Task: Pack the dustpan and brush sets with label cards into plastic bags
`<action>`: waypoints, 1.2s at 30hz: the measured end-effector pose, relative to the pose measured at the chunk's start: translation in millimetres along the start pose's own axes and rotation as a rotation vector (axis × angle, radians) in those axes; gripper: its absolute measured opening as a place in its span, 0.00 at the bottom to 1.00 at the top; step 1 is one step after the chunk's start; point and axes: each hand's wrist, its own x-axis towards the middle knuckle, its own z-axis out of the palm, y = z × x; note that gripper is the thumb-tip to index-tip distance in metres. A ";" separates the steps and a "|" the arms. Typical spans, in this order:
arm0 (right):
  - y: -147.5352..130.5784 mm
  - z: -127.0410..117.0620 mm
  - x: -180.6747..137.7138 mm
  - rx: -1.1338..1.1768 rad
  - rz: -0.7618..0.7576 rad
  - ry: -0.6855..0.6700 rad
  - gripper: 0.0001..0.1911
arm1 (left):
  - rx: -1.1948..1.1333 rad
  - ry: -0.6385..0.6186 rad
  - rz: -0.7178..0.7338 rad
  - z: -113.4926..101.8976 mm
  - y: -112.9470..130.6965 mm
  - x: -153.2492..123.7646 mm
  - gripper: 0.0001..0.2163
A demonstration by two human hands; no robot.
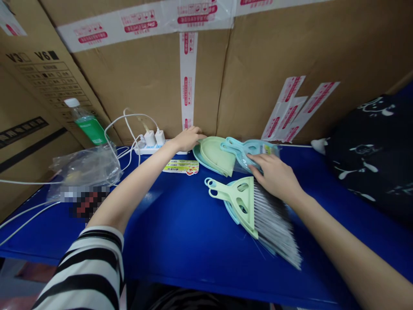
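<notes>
My left hand (190, 137) reaches to the back of the table, open, its fingertips at the left rim of a green dustpan (217, 151) stacked on a blue dustpan (200, 162). My right hand (275, 174) is open too, with thumb and fingers apart, resting on the blue brush-and-dustpan set (247, 150), which is partly in clear plastic. Nearer to me, a green dustpan (240, 196) lies over another blue one (231, 212). Grey-white brush bristles (279, 224) fan out from under it toward the front right. My right hand hides the bristles' upper end.
A power strip (148, 150) with white plugs and cables stands at the back left. Near it are a yellow label card (181, 166), a crumpled plastic bag (87, 170) and a green-labelled bottle (90, 125). Cardboard boxes (145, 73) wall the back; a black patterned bag (371, 159) sits right.
</notes>
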 end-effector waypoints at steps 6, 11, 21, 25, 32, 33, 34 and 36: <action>0.2 -0.7 -0.7 0.001 0.002 -0.005 0.22 | 0.024 -0.028 -0.017 -1.2 -4.3 -3.9 0.18; 1.8 -0.1 -0.3 0.015 -0.008 0.003 0.21 | 0.041 -0.029 -0.046 -3.5 -13.8 -13.8 0.18; 0.4 -2.7 1.0 0.044 -0.027 -0.014 0.21 | 0.019 0.102 0.046 -14.1 37.3 -5.0 0.23; -2.1 -2.8 1.2 0.053 -0.010 -0.005 0.21 | 0.008 0.116 0.120 -8.6 75.0 22.4 0.22; -4.7 -6.4 0.7 0.058 0.019 0.014 0.23 | 0.002 0.114 0.127 -2.9 100.5 48.6 0.21; -4.6 -7.5 0.8 0.060 0.025 0.021 0.23 | 0.006 0.122 0.113 -5.0 100.3 45.3 0.21; -4.8 -8.7 1.0 0.065 0.031 0.034 0.23 | 0.011 0.131 0.094 -7.8 99.3 40.2 0.21; -6.2 -11.5 1.5 0.085 0.032 0.081 0.23 | 0.027 0.152 0.048 -14.4 95.5 25.3 0.21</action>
